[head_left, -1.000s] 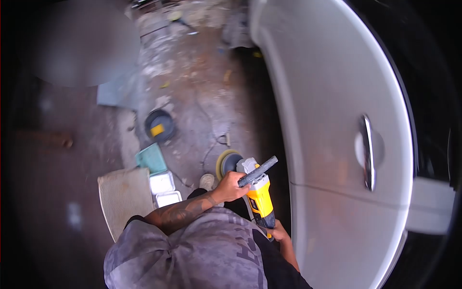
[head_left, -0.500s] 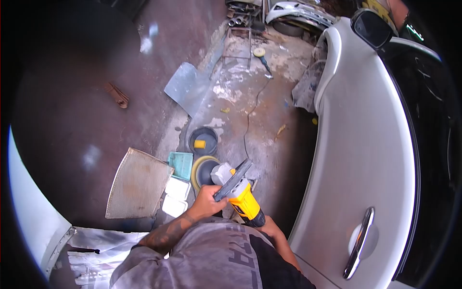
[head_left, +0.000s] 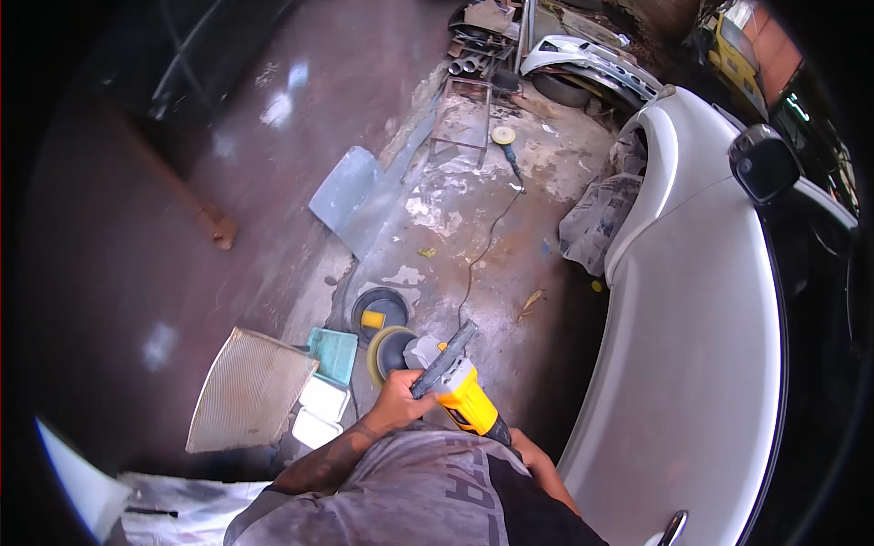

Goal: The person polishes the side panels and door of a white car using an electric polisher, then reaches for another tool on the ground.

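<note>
In the head view I hold a yellow and grey polisher point(head_left: 468, 400) in front of my body. Its round pad point(head_left: 374, 353), yellowish with a dark backing, faces left. My left hand point(head_left: 399, 400) is closed round the dark bar handle point(head_left: 448, 360) across the front of the tool. My right hand point(head_left: 528, 448) is at the black rear end of the polisher; its fingers are partly hidden, but they appear wrapped round the grip. To my right runs the silver-white car side point(head_left: 692, 364).
Below on the floor are a black tub point(head_left: 393, 298) with a yellow block point(head_left: 372, 319), a teal basket point(head_left: 333, 353), white containers point(head_left: 323, 398) and a mesh panel point(head_left: 250, 391). Another polisher point(head_left: 507, 150) lies farther ahead, its cord trailing back. The car's mirror point(head_left: 763, 164) juts out.
My view has tilted upward, so the car and floor items sit lower in the frame and more shows ahead. Both hands keep hold of the polisher, which stays in nearly the same pose.
</note>
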A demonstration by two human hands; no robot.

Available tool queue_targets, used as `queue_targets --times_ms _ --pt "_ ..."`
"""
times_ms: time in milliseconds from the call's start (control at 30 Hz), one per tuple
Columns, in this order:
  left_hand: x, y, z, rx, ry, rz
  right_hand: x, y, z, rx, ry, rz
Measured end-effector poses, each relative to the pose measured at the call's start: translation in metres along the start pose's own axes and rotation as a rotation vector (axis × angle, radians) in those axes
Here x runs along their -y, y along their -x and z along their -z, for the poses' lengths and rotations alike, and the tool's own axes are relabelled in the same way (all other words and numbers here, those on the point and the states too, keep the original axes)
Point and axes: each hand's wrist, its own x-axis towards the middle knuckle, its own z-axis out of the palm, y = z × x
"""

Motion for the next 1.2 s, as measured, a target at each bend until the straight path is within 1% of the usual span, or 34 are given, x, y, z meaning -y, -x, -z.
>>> queue_targets --times_ms 33,67,100,133,167,200,233,267,300,333,400,433,467,500,533,600,700,733,833,900,933,1000,1033,1067,1133,1167,1200 --pt "-0.001 -0.019 0.004 0.06 0.033 0.006 0.001 -0.005 0.011 0.011 -0.015 -0.006" --pt "-0.009 -0.035 0.006 0.073 0.042 0.019 0.01 -0.009 0.023 0.087 -0.04 0.012" --pt "-0.02 -0.053 0.008 0.139 0.092 -0.006 0.017 -0.006 0.033 0.087 -0.2 0.003" --pt "-0.029 -0.072 0.013 0.21 0.137 -0.036 0.047 -0.007 0.033 0.084 -0.362 0.002" --pt "-0.041 -0.089 0.022 0.307 0.107 0.006 0.059 -0.01 0.043 0.129 -0.387 -0.008" --pt "-0.056 -0.103 0.023 0.351 0.221 0.023 0.067 -0.011 0.05 0.16 -0.453 -0.003" --pt "-0.069 -0.119 0.029 0.422 0.181 0.0 0.073 -0.012 0.06 0.167 -0.504 -0.025" --pt "-0.079 -0.135 0.032 0.492 0.137 -0.028 0.079 -0.015 0.072 0.176 -0.554 -0.041" --pt "-0.088 -0.15 0.036 0.544 0.102 -0.15 0.086 -0.023 0.081 0.244 -0.61 -0.006" --pt "-0.097 -0.165 0.039 0.592 0.068 -0.273 0.093 -0.032 0.092 0.244 -0.644 0.006" --pt "-0.125 -0.196 0.045 0.697 0.073 -0.345 0.138 -0.057 0.113 0.313 -0.428 0.05" --pt "-0.127 -0.214 0.048 0.753 0.066 -0.401 0.149 -0.081 0.12 0.336 -0.407 0.076" --pt "-0.127 -0.232 0.051 0.808 0.062 -0.452 0.17 -0.087 0.134 0.428 -0.344 0.165" --pt "-0.127 -0.248 0.052 0.821 0.066 -0.448 0.171 -0.092 0.14 0.418 -0.353 0.168" --pt "-0.127 -0.264 0.052 0.837 0.076 -0.472 0.217 -0.145 0.143 0.422 -0.38 0.155" --pt "-0.128 -0.295 0.053 0.869 0.088 -0.489 0.241 -0.19 0.149 0.429 -0.433 0.136" --pt "-0.13 -0.352 0.054 0.781 0.112 -0.555 0.257 -0.227 0.184 0.444 -0.468 0.126" --pt "-0.123 -0.368 0.053 0.744 0.121 -0.539 0.267 -0.242 0.199 0.453 -0.477 0.117" --pt "-0.119 -0.435 0.042 0.724 0.157 -0.544 0.314 -0.306 0.25 0.493 -0.515 0.084" --pt "-0.123 -0.481 0.037 0.779 0.022 -0.555 0.352 -0.35 0.276 0.524 -0.566 0.059" --pt "-0.122 -0.499 0.036 0.786 0.023 -0.537 0.369 -0.372 0.285 0.538 -0.598 0.044" --pt "-0.116 -0.544 0.037 0.717 -0.014 -0.602 0.394 -0.391 0.321 0.574 -0.621 0.03" --pt "-0.113 -0.558 0.038 0.626 0.003 -0.576 0.391 -0.376 0.355 0.594 -0.643 0.022" --pt "-0.101 -0.572 0.043 0.63 -0.004 -0.562 0.401 -0.387 0.366 0.615 -0.67 0.012" --pt "-0.076 -0.605 0.057 0.328 -0.177 -0.522 0.418 -0.398 0.401 0.656 -0.706 -0.012" --pt "-0.075 -0.622 0.062 0.324 -0.18 -0.522 0.431 -0.412 0.414 0.674 -0.717 -0.026" --pt "-0.073 -0.637 0.067 0.155 -0.242 -0.375 0.439 -0.42 0.429 0.692 -0.729 -0.043"
